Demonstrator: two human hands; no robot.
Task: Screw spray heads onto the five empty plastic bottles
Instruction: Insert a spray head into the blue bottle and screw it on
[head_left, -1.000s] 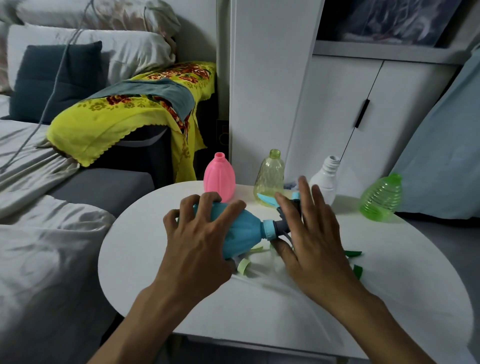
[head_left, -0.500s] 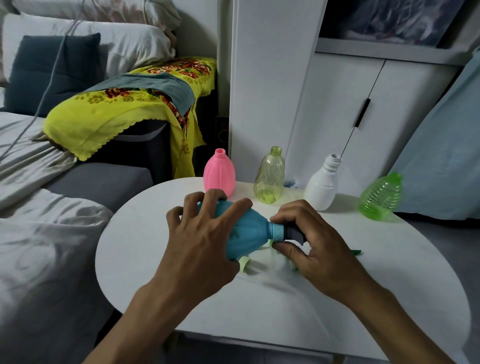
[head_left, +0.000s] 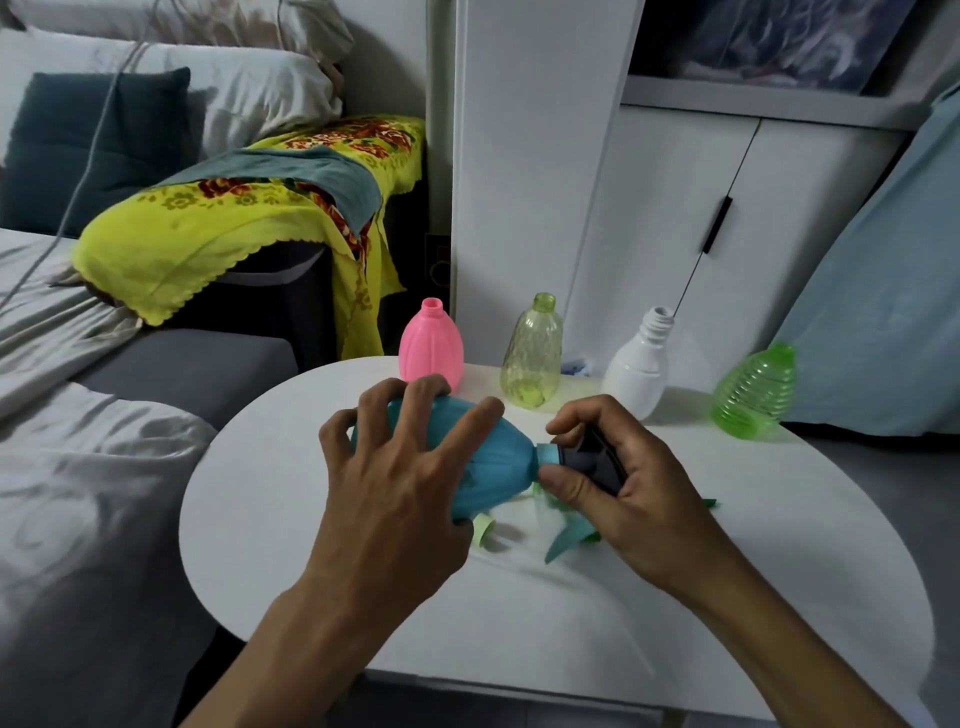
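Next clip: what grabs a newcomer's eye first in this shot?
The teal plastic bottle lying sideways at the white round table's centre, gripped by the left hand, while the right hand closes on the dark spray head at its neck. Behind stand four uncapped bottles, led by the pink plastic bottle.

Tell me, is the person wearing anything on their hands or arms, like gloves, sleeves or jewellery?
Nothing that shows. The left hand and right hand are both bare: no gloves, no rings visible on the fingers, no watch or bracelet at the wrists. Both forearms are uncovered up to the bottom edge of the picture, so no sleeve comes into view.
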